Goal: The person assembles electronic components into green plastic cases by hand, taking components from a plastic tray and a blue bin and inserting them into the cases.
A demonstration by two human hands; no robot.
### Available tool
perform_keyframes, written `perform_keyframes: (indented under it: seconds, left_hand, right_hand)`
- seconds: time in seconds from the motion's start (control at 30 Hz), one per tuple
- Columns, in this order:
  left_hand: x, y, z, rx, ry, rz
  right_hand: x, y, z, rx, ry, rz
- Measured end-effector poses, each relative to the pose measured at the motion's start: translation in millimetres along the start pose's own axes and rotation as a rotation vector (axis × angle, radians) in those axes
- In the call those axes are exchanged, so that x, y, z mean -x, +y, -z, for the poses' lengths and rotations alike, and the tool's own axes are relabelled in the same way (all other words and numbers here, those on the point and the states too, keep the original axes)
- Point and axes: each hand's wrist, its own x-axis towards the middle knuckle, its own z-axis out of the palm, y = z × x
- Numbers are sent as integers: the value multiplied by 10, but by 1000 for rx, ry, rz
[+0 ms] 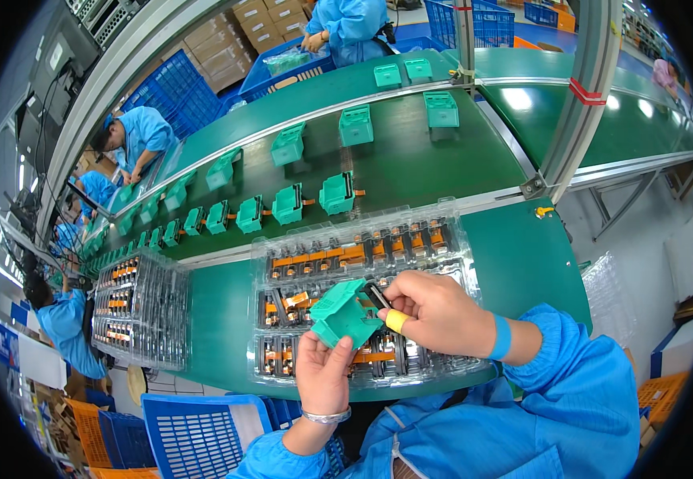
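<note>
The left hand (326, 374) grips 1 angular, green plastic housing (340, 313) above a clear, moulded tray (466, 271), the housing's hollow side facing right. The right hand (436, 311) pinches 1 slim black part (377, 296) at its edge, long axis slanting down rightward. Any lettering is too small to read.

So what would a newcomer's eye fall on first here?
Most likely the bright green housing near the centre, held in the left-hand grip, with a small black part in the right-hand grip at its right side. Beneath it, a clear tray of orange-and-black parts lies on the green table. Farther off, rows of similar green housings sit along the dark conveyor.
</note>
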Motion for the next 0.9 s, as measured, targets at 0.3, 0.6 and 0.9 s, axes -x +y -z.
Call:
perform_keyframes:
  seconds: [0.3, 0.6, 0.9]
  left_hand:
    - [86, -4, -4, 20, 2, -13]
    - [145, 26, -32, -112, -73, -148]
    - [174, 99, -50, -18, -81, 18]
  right_hand:
    - [-32, 223, -70, -445, -96, -244]
    - [6, 215, -21, -412, -161, -364]
    - [8, 188, 71, -505, -272, -426]
